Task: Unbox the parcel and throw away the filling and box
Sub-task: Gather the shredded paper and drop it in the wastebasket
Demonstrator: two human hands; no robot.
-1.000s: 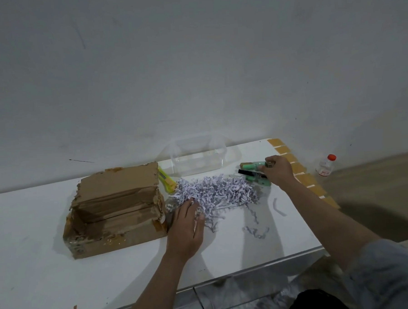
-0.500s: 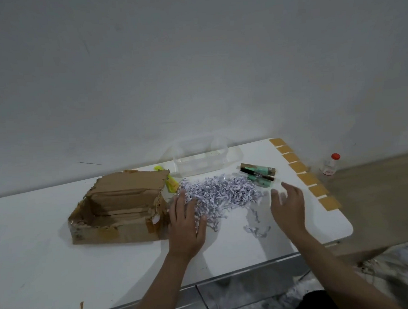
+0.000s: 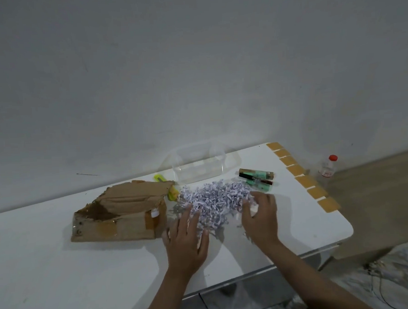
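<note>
On the white table [image 3: 62, 268], the left hand [image 3: 186, 240] lies flat with fingers spread on the near-left edge of the shredded paper filling [image 3: 214, 198], while the right hand [image 3: 260, 217] curls loosely into the pile's right side, not closed on anything. The torn cardboard box [image 3: 121, 215] sits just left of the pile. Behind it stand a clear plastic container [image 3: 198, 164] and some green packets [image 3: 256, 177].
</note>
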